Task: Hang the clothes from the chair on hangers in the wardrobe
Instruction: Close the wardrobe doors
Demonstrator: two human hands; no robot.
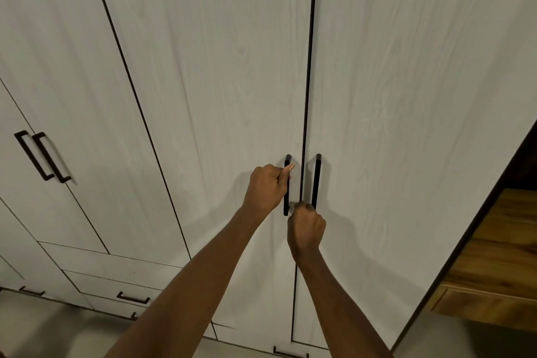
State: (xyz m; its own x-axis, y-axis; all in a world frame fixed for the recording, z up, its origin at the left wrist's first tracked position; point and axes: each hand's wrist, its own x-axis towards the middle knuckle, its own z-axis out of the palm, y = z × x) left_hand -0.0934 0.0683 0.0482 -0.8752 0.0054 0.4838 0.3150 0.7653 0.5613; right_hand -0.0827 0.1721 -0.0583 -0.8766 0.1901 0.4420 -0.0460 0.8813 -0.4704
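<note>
A wooden cabinet (491, 264) with brown grain stands at the right, just beside the pale wardrobe side, its lower drawer front (476, 309) jutting forward. Below it and along the bottom left lies a pale grey floor (37, 331), partly shadowed.

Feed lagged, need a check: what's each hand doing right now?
Left hand: closed around the left door handle.
Right hand: closed at the bottom of the right door handle; grip not clearly visible.
</note>
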